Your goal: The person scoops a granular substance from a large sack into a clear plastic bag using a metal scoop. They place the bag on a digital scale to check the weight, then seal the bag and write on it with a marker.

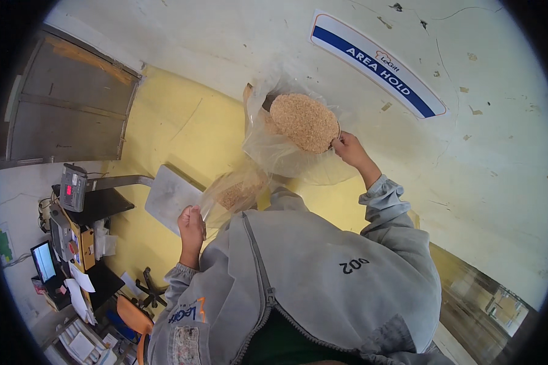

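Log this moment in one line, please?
left hand: gripping small clear bag, tan crumbs inside; right hand: at edge of tan heap; large clear bag: visible around heap

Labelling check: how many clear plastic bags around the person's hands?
2. Larger bag: open, spread around the heaped brown crumbs by the right hand. Smaller bag: held in the left hand, crumbs inside. Others could be hidden behind these.

A cracked pale wall (493,182) is spread from twelve to three o'clock, a blue-and-white sign (377,66) fixed at one. Yellow floor (170,121) is exposed toward ten, bordered by a grey framed door (70,100). At eight, a lit monitor (43,261) and an orange chair (135,314) are placed.
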Action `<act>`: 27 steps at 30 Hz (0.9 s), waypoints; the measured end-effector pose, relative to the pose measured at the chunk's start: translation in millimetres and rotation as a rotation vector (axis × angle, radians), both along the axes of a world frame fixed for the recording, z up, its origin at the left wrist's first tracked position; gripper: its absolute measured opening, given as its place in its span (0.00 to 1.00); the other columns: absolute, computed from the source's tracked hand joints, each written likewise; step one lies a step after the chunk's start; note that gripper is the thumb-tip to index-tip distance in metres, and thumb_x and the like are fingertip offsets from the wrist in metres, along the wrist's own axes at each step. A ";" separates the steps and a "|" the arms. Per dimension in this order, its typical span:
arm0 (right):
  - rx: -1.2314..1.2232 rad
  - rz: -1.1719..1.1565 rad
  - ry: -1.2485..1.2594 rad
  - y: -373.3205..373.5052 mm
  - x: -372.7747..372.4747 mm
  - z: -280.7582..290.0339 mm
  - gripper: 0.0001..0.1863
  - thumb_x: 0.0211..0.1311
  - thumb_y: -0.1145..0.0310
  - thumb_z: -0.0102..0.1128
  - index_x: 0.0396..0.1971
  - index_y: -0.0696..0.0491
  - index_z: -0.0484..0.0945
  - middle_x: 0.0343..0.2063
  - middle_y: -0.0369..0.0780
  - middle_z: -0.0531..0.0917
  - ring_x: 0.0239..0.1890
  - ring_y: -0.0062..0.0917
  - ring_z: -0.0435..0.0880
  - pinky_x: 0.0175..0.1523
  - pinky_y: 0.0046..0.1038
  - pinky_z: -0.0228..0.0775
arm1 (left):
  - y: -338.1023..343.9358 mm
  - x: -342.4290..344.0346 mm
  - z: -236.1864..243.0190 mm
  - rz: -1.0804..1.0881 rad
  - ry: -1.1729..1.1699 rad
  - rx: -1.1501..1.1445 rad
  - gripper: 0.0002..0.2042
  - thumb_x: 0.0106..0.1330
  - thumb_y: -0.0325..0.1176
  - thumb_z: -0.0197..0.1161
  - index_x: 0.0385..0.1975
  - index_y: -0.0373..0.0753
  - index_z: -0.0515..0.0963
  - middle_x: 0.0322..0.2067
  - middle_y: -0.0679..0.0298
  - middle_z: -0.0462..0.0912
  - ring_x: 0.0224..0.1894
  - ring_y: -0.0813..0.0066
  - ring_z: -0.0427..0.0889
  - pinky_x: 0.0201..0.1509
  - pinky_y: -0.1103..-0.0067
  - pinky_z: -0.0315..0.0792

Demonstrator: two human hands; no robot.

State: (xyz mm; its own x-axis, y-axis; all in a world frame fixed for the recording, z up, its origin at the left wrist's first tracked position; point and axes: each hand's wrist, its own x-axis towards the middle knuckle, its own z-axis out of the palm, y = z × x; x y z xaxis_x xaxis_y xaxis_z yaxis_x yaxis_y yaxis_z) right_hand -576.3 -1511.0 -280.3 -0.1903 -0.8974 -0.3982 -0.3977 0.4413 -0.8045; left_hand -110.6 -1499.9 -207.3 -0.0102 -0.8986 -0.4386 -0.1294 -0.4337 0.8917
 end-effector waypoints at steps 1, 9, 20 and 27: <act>0.010 -0.011 -0.014 1.6 -1.8 -1.1 0.14 0.59 0.62 0.53 0.33 0.61 0.75 0.19 0.37 0.76 0.22 0.20 0.73 0.30 0.26 0.68 | 0.3 0.8 -0.6 -0.004 0.006 -0.002 0.16 0.71 0.36 0.47 0.17 0.44 0.61 0.08 0.74 0.59 0.05 0.87 0.56 0.06 0.85 0.52; 0.076 -0.039 -0.149 5.0 -2.5 36.4 0.12 0.61 0.62 0.51 0.27 0.57 0.72 0.13 0.32 0.69 0.13 0.14 0.65 0.18 0.20 0.57 | 1.2 9.3 -7.8 0.008 0.016 -0.026 0.16 0.71 0.36 0.47 0.17 0.44 0.60 0.08 0.74 0.60 0.06 0.87 0.56 0.07 0.85 0.52; 0.135 -0.030 -0.073 22.5 -12.1 109.7 0.13 0.63 0.61 0.48 0.27 0.55 0.71 0.12 0.30 0.68 0.10 0.12 0.62 0.14 0.18 0.53 | -6.8 11.1 -14.8 0.001 0.033 -0.057 0.16 0.70 0.35 0.47 0.17 0.43 0.61 0.08 0.74 0.60 0.06 0.87 0.56 0.07 0.85 0.52; 0.112 0.065 -0.038 39.8 -2.6 156.0 0.11 0.62 0.64 0.49 0.26 0.55 0.72 0.12 0.30 0.69 0.12 0.12 0.64 0.17 0.18 0.56 | -20.0 10.9 -25.9 -0.050 -0.167 -0.123 0.17 0.68 0.36 0.49 0.16 0.40 0.63 0.09 0.72 0.61 0.07 0.85 0.59 0.09 0.82 0.54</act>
